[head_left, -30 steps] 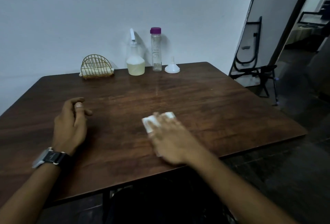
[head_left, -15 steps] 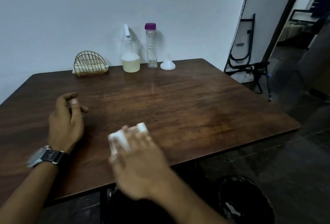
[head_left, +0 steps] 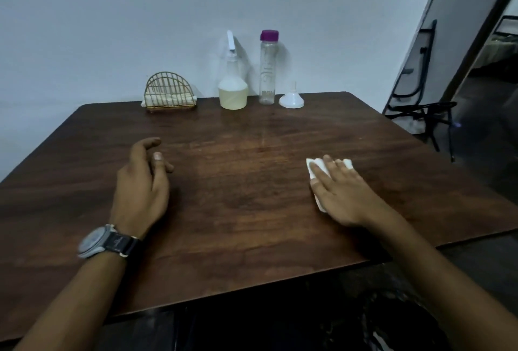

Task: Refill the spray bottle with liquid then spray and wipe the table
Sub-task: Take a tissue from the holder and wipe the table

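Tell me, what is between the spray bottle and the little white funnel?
A clear bottle with a purple cap stands between the spray bottle and the funnel, in the head view.

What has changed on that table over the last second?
The right hand swept the white cloth leftward toward the near edge, then out to the right side of the table. The left hand stayed resting there; spray bottle, clear bottle, funnel and wire holder stayed put.
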Demonstrator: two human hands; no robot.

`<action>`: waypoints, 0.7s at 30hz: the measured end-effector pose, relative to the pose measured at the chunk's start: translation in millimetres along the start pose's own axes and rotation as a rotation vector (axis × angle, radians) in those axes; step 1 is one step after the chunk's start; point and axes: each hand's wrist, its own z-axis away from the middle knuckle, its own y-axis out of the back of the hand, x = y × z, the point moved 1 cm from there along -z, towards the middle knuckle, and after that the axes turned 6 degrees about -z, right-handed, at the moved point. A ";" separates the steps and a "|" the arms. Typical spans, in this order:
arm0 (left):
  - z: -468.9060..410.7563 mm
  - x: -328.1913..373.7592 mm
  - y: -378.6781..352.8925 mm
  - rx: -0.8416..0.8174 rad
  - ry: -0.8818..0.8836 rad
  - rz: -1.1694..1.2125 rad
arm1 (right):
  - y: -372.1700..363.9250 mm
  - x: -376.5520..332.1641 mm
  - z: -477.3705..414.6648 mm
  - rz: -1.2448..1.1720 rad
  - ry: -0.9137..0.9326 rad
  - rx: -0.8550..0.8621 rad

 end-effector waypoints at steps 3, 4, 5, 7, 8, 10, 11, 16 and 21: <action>-1.5 -2.2 -0.3 0.026 0.043 0.014 | -11.0 -54.0 -16.8 0.024 0.067 0.007; -1.8 -2.8 -0.3 0.031 0.056 0.017 | -18.4 -80.8 -18.7 0.026 0.137 -0.012; -2.1 -3.3 0.0 0.036 0.063 0.018 | -26.9 -109.6 -18.1 0.013 0.204 -0.032; -2.2 -3.0 1.5 0.063 0.061 0.022 | -43.2 -163.8 -13.1 -0.044 0.321 -0.056; -2.0 -3.0 2.6 0.084 0.062 0.019 | -48.7 -186.2 -9.3 -0.071 0.374 -0.071; -0.9 -2.3 3.9 0.106 0.079 0.011 | -55.8 -211.0 -6.0 -0.091 0.454 -0.101; 0.0 -2.5 4.0 0.106 0.087 0.009 | -55.9 -212.9 -8.4 -0.092 0.471 -0.116; -1.2 -7.6 3.6 0.090 0.132 0.031 | -34.8 -137.8 -62.7 0.106 0.400 -0.087; -2.8 -1.9 2.0 0.075 0.079 0.027 | 1.3 -48.2 -103.5 0.021 0.043 -0.081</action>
